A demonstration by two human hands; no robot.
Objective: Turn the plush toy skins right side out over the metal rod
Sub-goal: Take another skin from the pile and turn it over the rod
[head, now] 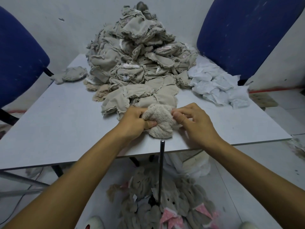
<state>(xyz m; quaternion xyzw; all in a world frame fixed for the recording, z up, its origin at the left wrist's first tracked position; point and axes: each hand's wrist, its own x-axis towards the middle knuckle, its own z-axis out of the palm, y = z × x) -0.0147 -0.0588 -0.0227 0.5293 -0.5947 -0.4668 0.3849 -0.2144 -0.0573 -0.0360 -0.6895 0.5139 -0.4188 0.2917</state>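
A beige fluffy plush skin (160, 121) lies bunched on the grey table (66, 129) near its front edge. My left hand (135, 121) grips its left side with curled fingers and thumb. My right hand (193, 119) pinches its right edge. The dark metal rod (161, 171) stands upright in front of the table, its tip just below the skin. A tall heap of inside-out grey-beige skins (137, 63) fills the table's back.
White fabric pieces (217, 85) lie at the table's right. Two blue chairs stand at left (18, 60) and right (244, 33). On the floor below, a pile of furry skins with pink ears (170, 204) surrounds the rod's base.
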